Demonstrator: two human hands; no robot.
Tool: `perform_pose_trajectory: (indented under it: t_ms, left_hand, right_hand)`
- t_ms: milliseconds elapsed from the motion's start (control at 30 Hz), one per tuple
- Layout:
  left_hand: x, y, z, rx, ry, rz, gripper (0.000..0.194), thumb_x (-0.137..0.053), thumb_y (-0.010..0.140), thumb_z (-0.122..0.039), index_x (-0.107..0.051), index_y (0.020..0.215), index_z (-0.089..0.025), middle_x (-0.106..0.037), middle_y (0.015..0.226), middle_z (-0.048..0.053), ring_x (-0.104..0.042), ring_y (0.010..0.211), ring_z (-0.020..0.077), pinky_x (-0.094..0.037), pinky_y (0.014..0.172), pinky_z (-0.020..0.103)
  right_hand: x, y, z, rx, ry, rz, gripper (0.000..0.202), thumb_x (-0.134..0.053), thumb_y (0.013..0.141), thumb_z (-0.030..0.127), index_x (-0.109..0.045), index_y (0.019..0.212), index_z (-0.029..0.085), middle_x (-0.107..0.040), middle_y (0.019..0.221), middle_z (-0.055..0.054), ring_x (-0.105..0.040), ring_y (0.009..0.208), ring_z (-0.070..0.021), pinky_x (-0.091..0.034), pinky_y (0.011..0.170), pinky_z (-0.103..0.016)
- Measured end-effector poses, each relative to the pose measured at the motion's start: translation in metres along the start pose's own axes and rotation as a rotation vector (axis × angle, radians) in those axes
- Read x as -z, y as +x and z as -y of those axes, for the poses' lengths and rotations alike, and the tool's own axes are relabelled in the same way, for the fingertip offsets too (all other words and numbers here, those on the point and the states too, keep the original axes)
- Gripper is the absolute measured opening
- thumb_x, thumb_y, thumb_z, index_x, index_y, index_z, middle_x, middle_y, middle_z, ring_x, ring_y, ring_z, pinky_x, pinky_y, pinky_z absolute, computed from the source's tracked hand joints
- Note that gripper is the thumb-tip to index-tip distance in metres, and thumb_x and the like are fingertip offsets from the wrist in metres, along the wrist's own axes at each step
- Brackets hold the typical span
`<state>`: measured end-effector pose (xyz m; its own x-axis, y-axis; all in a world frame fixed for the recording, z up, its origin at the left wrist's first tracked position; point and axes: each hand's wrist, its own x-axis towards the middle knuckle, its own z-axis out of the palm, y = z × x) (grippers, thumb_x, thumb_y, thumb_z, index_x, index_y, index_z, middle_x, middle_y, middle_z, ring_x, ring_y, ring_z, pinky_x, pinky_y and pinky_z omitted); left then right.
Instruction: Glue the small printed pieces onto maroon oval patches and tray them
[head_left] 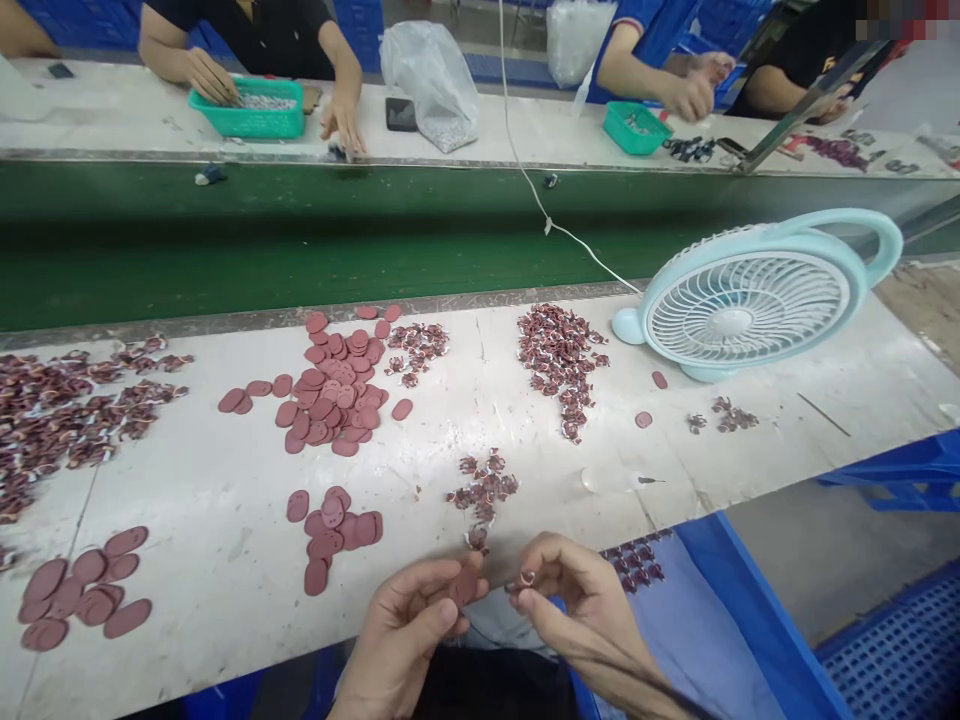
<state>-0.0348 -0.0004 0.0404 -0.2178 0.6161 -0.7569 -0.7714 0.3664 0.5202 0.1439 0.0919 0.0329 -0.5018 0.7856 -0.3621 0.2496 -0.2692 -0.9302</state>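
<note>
— So, what are the hands holding right now?

— The left hand (412, 620) is pinching a reddish-brown oval disc (465, 585) between thumb and fingers, down at the near edge of the tabletop (225, 560). The right hand (577, 600) is closing its fingertips on a small ring-shaped part (527, 578), just beside the disc, the two pieces nearly touching.

— And where are the rest of those pieces lying?

— Loose discs are sitting in a small cluster (334, 530) just ahead of the left hand, a bigger heap (334, 395) is lying farther back, and another group (82, 590) is lying off to the far left. Small parts are lying in a little pile (484, 490) right ahead of both hands, with a larger pile (559, 360) beyond it (more are spreading along the left edge (67, 410)).

— Anything beside the piles?

— A pale blue fan (750, 300) is standing on the right, its white cord (555, 230) running across the green conveyor belt (300, 250). Across the belt, other people's hands are working at a green basket (251, 110) and a second green basket (636, 128).

— Any writing you can read?

— None that I can make out; nothing is showing legible print.
</note>
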Motion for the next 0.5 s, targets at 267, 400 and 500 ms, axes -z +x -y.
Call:
perform_pose_trajectory:
  t_ms: [267,400,500]
  left_hand:
    - [-0.005,-0.003,0.004,-0.075,0.077,0.064,0.029,-0.099,0.053,-0.04,-0.085,0.077,-0.033,-0.089,0.095,0.0,-0.08,0.089,0.0248,-0.063,0.075,0.029]
    - [-0.002,0.003,0.008,-0.098,0.062,0.115,0.022,-0.097,0.059,-0.033,-0.083,0.076,-0.032,-0.086,0.081,-0.003,-0.077,0.076,0.0208,-0.063,0.075,0.03]
    - [0.001,0.007,0.011,-0.112,0.061,0.119,0.02,-0.097,0.057,-0.032,-0.08,0.064,-0.026,-0.084,0.075,-0.001,-0.072,0.066,0.0182,-0.063,0.072,0.029]
  right_hand:
    - [-0.03,0.001,0.019,-0.113,0.157,0.017,0.007,-0.079,0.079,0.028,-0.074,0.081,0.024,-0.077,0.072,0.001,-0.071,0.064,-0.0137,-0.057,0.062,-0.023]
    - [-0.025,0.005,0.03,-0.135,0.11,0.092,0.004,-0.076,0.083,0.029,-0.078,0.085,0.026,-0.08,0.076,-0.001,-0.075,0.068,-0.0161,-0.06,0.065,-0.026]
    - [-0.024,0.007,0.034,-0.145,0.14,0.115,0.009,-0.077,0.084,0.033,-0.082,0.091,0.028,-0.081,0.081,-0.001,-0.075,0.071,-0.0168,-0.061,0.065,-0.027]
